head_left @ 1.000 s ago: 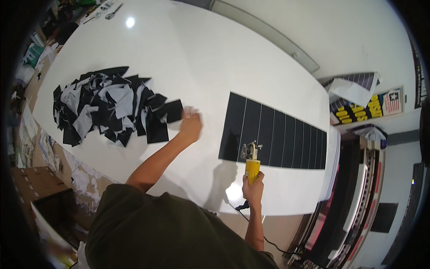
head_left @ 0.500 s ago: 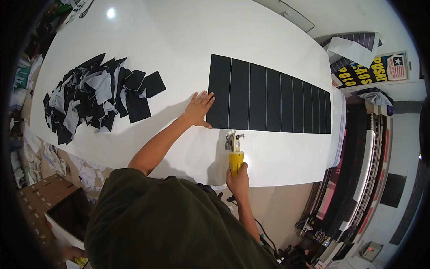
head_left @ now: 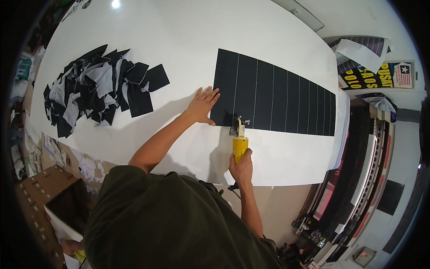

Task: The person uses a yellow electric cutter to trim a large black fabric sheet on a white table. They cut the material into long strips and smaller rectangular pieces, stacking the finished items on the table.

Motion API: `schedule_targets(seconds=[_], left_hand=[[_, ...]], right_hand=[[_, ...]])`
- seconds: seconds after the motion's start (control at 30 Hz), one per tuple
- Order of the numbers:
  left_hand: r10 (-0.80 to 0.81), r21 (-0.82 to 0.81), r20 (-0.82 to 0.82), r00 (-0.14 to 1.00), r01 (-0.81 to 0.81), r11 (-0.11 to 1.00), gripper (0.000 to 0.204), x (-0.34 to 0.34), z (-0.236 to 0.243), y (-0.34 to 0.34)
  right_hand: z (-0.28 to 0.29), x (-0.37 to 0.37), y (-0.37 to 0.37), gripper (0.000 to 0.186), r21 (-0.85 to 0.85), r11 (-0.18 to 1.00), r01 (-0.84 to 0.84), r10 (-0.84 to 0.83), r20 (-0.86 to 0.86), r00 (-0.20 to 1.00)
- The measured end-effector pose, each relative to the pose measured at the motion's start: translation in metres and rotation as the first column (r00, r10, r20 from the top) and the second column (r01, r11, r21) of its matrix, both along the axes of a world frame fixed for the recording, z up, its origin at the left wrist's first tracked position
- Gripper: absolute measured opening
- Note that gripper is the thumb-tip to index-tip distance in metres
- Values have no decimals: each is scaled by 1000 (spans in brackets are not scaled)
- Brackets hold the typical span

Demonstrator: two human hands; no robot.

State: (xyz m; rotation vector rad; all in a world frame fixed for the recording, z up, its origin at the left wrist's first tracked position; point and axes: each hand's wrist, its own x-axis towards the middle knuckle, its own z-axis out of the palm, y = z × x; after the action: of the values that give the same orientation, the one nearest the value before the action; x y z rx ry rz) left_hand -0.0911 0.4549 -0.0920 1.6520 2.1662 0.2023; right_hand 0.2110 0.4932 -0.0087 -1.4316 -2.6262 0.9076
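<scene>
A black fabric strip (head_left: 264, 94) with pale cross lines lies flat on the white table (head_left: 179, 27). My left hand (head_left: 204, 105) is open, its fingers spread on the strip's left edge and the table beside it. In my right hand (head_left: 242, 169) is a yellow electric rotary fabric cutter (head_left: 240, 145), gripped round its body. The cutter's metal head meets the strip's near edge, close to the first pale line from the left. Its blade is too small to make out clearly.
Left of my arm, a heap of cut black and grey fabric pieces (head_left: 98, 87) covers part of the table. A cardboard box (head_left: 49, 188) stands at the lower left. Beyond the table's right end is a long machine (head_left: 358, 166). Scissors (head_left: 86, 4) lie at the far left.
The cutter in my right hand has moved forward, from just short of the strip to its near edge. My left hand stays at the strip's left end. The view has shifted slightly.
</scene>
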Motion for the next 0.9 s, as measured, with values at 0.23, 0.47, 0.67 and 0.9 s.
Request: schedule_targets(seconds=[0.23,0.47,0.67,0.9], left_hand=[[0,30,-5,1000,1,1000,136,-1,-4,-2],[3,36,-10,1000,-3,999,134,0,-1,-2],[13,42,-8,1000,-13,999,132,0,2,-3],[21,50,-3,1000,-21,999,132,-1,3,-4]], right_hand=[[2,-25,16,48,-37,999,34,-33,21,999],[-1,-64,42,49,10,1000,3,-3,-10,1000],[1,-101,67,47,42,999,5,-6,31,999],[-7,-135,99,47,90,996,-20,21,-12,1000]])
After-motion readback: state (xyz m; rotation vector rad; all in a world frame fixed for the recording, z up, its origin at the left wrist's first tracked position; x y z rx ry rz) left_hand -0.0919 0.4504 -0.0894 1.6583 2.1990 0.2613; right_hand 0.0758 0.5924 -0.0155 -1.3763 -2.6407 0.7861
